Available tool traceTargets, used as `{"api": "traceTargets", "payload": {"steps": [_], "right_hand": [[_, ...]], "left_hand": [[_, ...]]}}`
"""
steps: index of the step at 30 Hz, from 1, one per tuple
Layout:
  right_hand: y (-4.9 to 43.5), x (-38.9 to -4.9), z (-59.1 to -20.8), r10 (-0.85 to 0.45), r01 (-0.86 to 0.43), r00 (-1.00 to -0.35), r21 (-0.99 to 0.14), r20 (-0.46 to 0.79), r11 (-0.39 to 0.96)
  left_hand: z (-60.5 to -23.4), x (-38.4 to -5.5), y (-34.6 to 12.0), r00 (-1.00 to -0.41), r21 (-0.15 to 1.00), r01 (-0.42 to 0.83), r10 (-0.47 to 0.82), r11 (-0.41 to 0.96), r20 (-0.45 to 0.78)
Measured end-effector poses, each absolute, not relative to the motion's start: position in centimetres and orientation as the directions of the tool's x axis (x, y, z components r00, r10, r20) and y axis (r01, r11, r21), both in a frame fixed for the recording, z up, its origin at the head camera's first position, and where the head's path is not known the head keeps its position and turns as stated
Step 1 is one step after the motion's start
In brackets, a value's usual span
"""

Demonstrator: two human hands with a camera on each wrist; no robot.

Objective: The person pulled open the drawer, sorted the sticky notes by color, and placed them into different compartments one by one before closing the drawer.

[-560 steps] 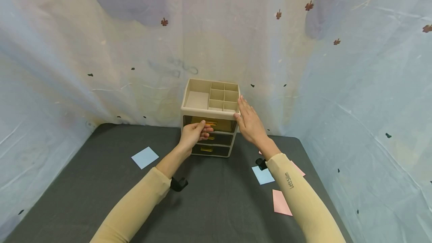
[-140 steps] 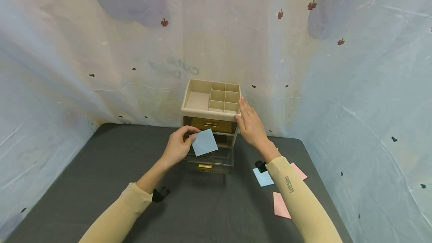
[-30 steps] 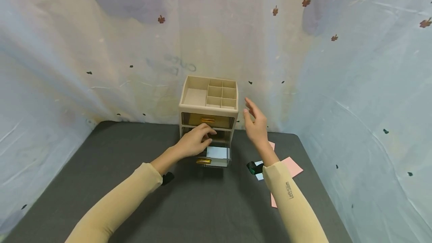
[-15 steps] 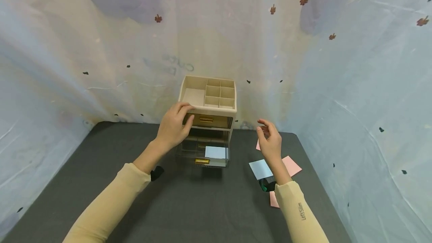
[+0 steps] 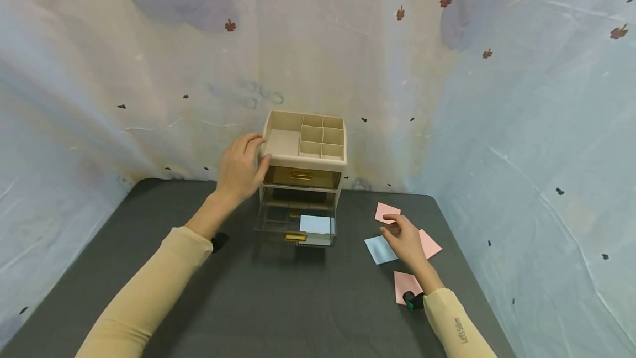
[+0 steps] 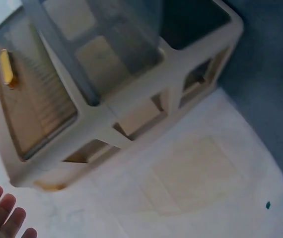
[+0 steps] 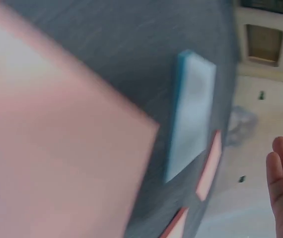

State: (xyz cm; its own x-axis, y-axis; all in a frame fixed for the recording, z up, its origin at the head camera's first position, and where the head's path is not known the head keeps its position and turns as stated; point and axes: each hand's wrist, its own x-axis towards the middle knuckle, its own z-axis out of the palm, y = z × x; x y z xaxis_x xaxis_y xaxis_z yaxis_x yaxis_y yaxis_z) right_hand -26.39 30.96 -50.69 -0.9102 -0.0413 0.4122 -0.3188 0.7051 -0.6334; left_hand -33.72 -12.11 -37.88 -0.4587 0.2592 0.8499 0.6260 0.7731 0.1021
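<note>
A cream desktop drawer organizer point(image 5: 303, 162) stands at the back of the table, its clear middle drawer point(image 5: 273, 220) pulled out. Inside that drawer lies a light blue sticky-note pad point(image 5: 316, 224). My left hand point(image 5: 238, 170) is at the organizer's upper left side, fingers loosely bent; whether it touches is unclear. In the left wrist view its fingertips point(image 6: 0, 210) appear beside the organizer's corner. My right hand point(image 5: 408, 245) hovers, holding nothing, among another blue pad point(image 5: 380, 250) and pink pads, one farther back point(image 5: 386, 211), one to the right point(image 5: 429, 243), one nearer point(image 5: 404, 286).
The organizer's top tray point(image 5: 283, 142) has one large compartment and several small ones. Its top drawer point(image 5: 300, 177), with a gold handle, is pushed in. A patterned curtain point(image 5: 318, 59) hangs behind and beside the dark table point(image 5: 298, 308).
Earlier, my left hand pulled out the middle drawer and a blue pad went into it. Lately that hand moved up and left from the drawer; my right hand left the organizer's side towards the pads.
</note>
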Motion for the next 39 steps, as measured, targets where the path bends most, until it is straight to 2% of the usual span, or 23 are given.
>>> {"api": "traceTargets", "payload": {"steps": [3,12,18,22,39], "right_hand": [[31.6,-26.3,-51.4,-0.085,-0.304,-0.925,-0.586,0.370,0.751],[33.3,-26.9,-52.9,-0.169,-0.253,-0.962,-0.468,0.214,0.847],[33.9,-27.3,-53.7,-0.187,-0.225,-0.974,-0.449,0.129,0.864],[34.0,-27.4,-53.7,-0.199,-0.231,-0.973,-0.436,0.119,0.870],[34.2,-27.8,-52.6,-0.364,-0.370,-0.927,-0.395,0.093,0.841]], "left_hand": [[-38.1,-34.2,-12.5,-0.506,0.101,0.606,0.285,0.789,0.814],[-38.3,-35.2,-12.9,-0.699,0.122,0.539,0.362,0.833,0.617],[-38.3,-35.5,-13.1,-0.774,0.132,0.511,0.388,0.849,0.501],[-38.3,-35.5,-13.1,-0.797,0.149,0.502,0.389,0.852,0.462],[-37.8,-35.2,-13.0,-0.817,0.150,0.487,0.388,0.861,0.426]]}}
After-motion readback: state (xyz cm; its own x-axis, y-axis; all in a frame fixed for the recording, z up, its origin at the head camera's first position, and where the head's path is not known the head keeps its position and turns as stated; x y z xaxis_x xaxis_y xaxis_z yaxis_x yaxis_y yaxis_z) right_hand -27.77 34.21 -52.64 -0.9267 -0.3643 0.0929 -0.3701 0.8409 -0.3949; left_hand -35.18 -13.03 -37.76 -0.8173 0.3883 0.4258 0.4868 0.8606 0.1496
